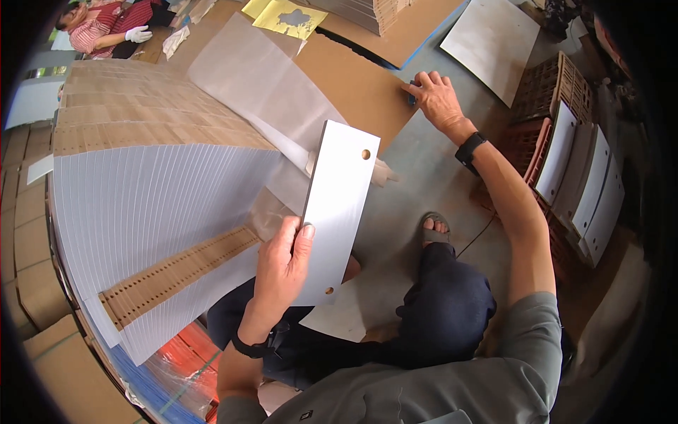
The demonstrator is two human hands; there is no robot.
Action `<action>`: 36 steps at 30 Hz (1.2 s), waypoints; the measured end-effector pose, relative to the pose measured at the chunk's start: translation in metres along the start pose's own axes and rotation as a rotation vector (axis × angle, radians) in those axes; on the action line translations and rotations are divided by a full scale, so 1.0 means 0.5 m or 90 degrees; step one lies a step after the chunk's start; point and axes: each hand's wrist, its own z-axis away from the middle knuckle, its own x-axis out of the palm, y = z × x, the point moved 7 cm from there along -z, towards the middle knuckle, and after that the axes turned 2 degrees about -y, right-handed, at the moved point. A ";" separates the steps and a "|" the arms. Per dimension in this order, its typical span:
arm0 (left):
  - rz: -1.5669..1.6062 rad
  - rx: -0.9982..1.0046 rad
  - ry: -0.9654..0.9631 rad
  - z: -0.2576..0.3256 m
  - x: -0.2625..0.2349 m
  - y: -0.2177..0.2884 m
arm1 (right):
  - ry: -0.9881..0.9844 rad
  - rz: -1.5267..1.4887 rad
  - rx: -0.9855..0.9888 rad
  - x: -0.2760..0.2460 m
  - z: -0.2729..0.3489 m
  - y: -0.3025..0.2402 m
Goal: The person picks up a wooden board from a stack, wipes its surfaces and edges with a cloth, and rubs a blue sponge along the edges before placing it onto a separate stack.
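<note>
A white rectangular board (pixel 342 191) with a round hole near each end stands upright in front of me. My left hand (pixel 282 258) grips its left edge, thumb on the white face. My right hand (pixel 439 102) reaches out to the far right, fingers closed around a small dark blue object (pixel 412 97), mostly hidden by them. It is over the right edge of a brown cardboard sheet (pixel 364 92). Left of the board rises a large stack of similar white boards (pixel 162 205), packed face to face, with brown edges on top.
Translucent sheeting (pixel 265 78) lies beyond the stack. At right, brown plastic crates (pixel 558 88) stand beside leaning white boards (pixel 583 184). A white panel (pixel 491 49) lies at the far right. Another person (pixel 106 32) in red stripes and a white glove is at far left.
</note>
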 end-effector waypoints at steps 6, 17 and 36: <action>0.047 -0.034 -0.039 -0.001 0.015 -0.007 | 0.168 -0.111 0.051 -0.082 -0.008 0.031; 0.160 -0.101 -0.136 0.034 0.058 0.041 | 0.067 -1.428 0.288 -0.197 0.070 -0.079; 0.219 -0.152 -0.226 0.045 0.095 0.060 | 0.160 -1.160 0.107 -0.276 0.148 -0.116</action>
